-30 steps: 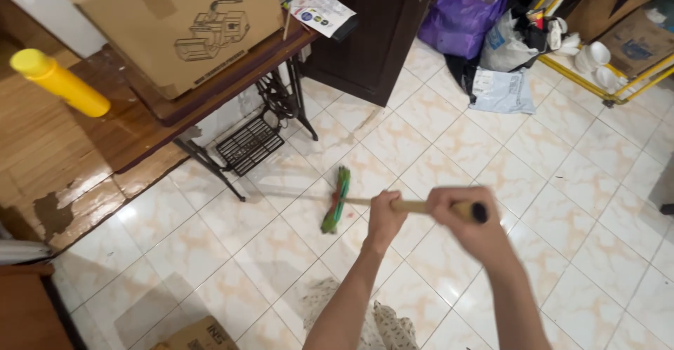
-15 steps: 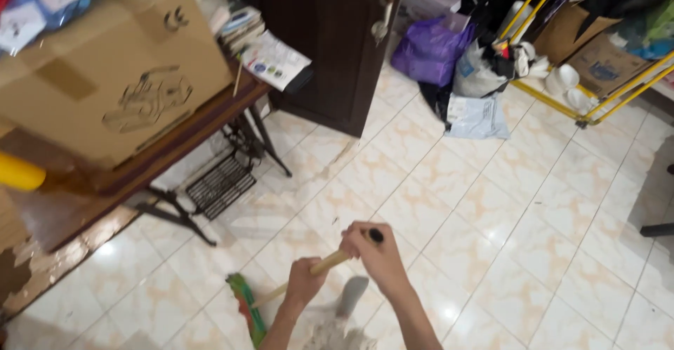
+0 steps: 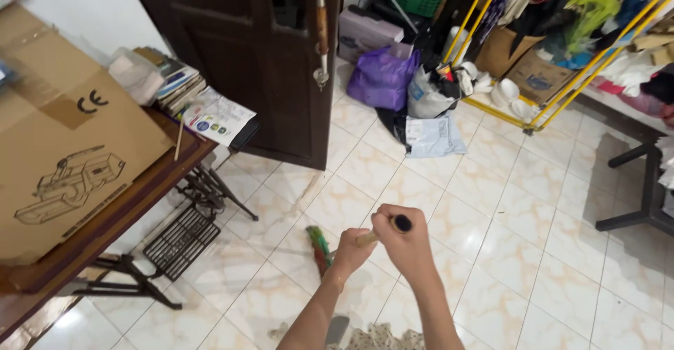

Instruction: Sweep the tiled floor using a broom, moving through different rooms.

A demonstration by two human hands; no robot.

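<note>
Both my hands grip a broom's wooden handle with a black end cap [image 3: 401, 223]. My right hand [image 3: 407, 248] is wrapped round the top of the handle. Lower down the stick, my left hand [image 3: 349, 250] holds it closer to the floor. The broom head [image 3: 319, 247], green with a red band, rests on the cream tiled floor [image 3: 491, 223] just left of my left hand. Its bristles are mostly hidden behind my left forearm.
A wooden table on a black iron treadle base [image 3: 179, 241] stands at left, carrying a big cardboard box [image 3: 70, 153], books and papers [image 3: 214, 118]. A dark wooden door [image 3: 267, 62] stands ahead. Bags [image 3: 382, 76] and a yellow rack [image 3: 540, 111] crowd the back right; a black stand [image 3: 646, 188] is at right.
The view has tilted up and toward the door. The broom head has swept from the middle of the floor back toward my feet, and my hands have come closer to my body.
</note>
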